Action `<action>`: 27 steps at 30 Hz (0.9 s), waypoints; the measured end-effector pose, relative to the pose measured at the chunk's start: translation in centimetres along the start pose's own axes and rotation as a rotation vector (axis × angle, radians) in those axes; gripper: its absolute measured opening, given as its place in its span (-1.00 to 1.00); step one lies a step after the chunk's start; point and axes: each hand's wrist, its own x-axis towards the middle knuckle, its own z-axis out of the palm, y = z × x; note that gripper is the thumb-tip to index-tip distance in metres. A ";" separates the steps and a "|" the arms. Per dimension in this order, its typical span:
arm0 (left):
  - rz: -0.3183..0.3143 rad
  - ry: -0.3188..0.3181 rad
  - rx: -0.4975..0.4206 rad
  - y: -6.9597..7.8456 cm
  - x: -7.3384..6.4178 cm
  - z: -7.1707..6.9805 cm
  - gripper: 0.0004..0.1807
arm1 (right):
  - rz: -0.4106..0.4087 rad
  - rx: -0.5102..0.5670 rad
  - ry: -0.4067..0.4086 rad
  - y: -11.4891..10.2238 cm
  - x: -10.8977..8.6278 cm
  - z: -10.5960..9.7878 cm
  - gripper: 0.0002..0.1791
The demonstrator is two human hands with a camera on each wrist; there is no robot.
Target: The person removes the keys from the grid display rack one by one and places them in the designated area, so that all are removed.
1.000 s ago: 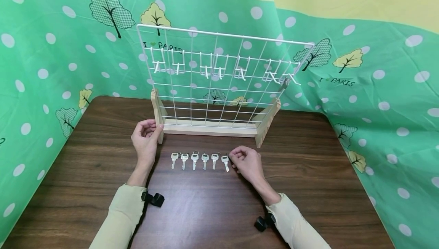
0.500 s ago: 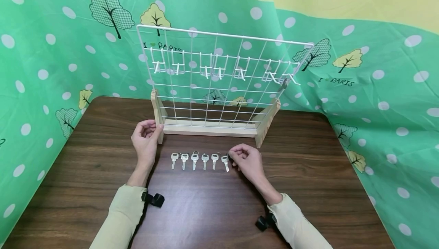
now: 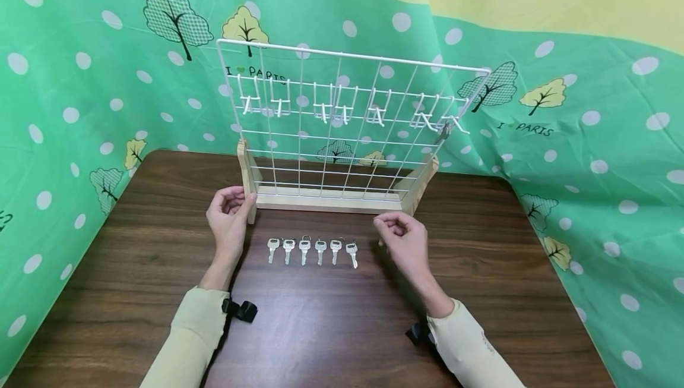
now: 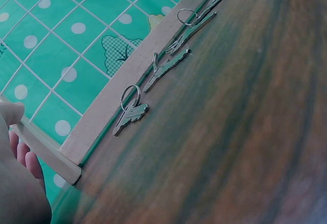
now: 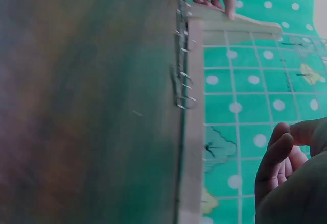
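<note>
My left hand (image 3: 228, 221) grips the left upright of a wooden stand (image 3: 326, 202); its thumb lies on the front edge, as the left wrist view also shows. That stand bears a white wire grid rack (image 3: 350, 53) with several white hooks (image 3: 376, 114) along its upper part. Several silver keys (image 3: 304, 248), each with a small ring, lie in a row on the table before the stand. Right of the row, my right hand (image 3: 406, 242) is raised near the stand's right foot. Its fingers are loosely curled, thumb near forefinger, with nothing visible between them in the right wrist view (image 5: 291, 168).
A grey metal piece, key-like, hangs at the rightmost hook (image 3: 445, 131). Behind the dark wood-grain table (image 3: 320, 334) hangs a green dotted cloth (image 3: 561, 168) with tree prints. Both sleeves (image 3: 200, 322) carry black wrist straps.
My right hand has left the rightmost key and moved up and to the right. The keys stay in their row, and my left hand keeps its hold on the stand.
</note>
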 end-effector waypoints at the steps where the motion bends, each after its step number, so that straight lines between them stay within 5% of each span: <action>1: 0.001 0.000 0.000 0.0 0.0 0.0 -0.63 | -0.018 0.006 0.011 -0.2 0.2 -0.2 -0.96; 27: 0.007 0.006 -0.007 -0.1 0.0 0.1 -0.63 | -0.262 0.185 0.217 -5.8 4.1 -3.5 -0.87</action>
